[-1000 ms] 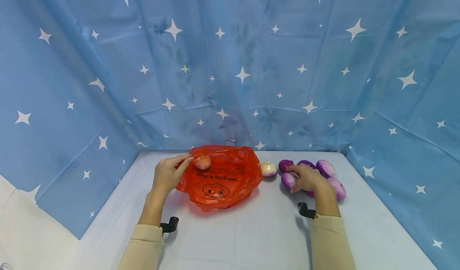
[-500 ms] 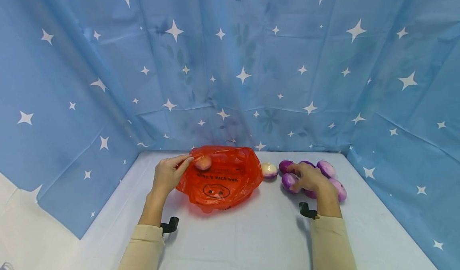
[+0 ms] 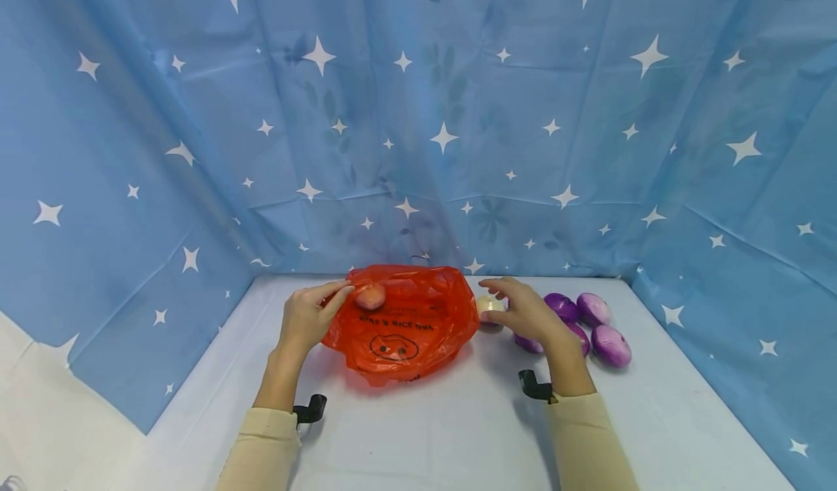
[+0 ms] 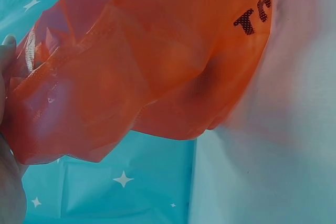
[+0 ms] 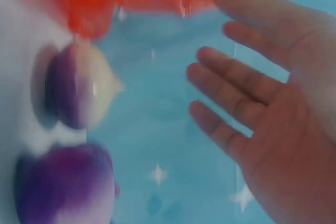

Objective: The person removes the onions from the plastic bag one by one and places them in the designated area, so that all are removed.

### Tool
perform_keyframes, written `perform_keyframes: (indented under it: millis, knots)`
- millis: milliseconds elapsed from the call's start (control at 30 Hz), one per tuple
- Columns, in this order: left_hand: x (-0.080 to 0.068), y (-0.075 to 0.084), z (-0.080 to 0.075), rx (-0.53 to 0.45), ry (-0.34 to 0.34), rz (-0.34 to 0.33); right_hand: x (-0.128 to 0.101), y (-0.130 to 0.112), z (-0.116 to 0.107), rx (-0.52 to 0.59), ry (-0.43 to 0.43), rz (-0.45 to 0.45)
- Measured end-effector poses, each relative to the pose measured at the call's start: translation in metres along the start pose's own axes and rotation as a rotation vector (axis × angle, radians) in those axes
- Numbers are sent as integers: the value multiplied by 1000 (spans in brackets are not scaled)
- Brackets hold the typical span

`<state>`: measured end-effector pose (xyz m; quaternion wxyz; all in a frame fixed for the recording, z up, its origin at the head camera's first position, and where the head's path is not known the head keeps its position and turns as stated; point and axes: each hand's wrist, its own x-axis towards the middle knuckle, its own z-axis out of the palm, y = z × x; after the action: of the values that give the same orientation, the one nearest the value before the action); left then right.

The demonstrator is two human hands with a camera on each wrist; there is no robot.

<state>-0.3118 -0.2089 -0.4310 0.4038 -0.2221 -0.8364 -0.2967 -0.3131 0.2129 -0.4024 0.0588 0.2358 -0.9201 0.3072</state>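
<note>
My left hand (image 3: 309,317) pinches the left edge of a thin red plastic bag (image 3: 399,324), which sits with its mouth open and black print on its side. One round onion (image 3: 370,296), tinted orange by the plastic, shows inside the bag. To the bag's right, my right hand (image 3: 526,315) hangs with fingers spread and nothing in its grasp. It is nearest a pale onion (image 5: 81,85) with a purple base, partly hidden behind the hand in the head view. A purple onion (image 5: 65,184) lies beside the pale one in the right wrist view.
Several more purple onions (image 3: 611,346) are grouped on the right side of the white table (image 3: 425,433). A blue star-patterned curtain (image 3: 418,149) stands behind the table and along both sides.
My right hand has lifted off the purple onions and moved left, over the pale onion beside the bag, holding nothing. My left hand keeps its pinch on the bag's edge.
</note>
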Motion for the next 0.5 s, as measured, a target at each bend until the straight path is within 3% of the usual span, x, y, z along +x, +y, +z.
perform_keyframes:
  millis: [233, 500]
  knots:
    - [1, 3, -2, 11, 2, -3, 23, -35, 39, 7, 4, -130]
    - [1, 5, -1, 16, -16, -17, 47, -54, 82, -26, -70, -159]
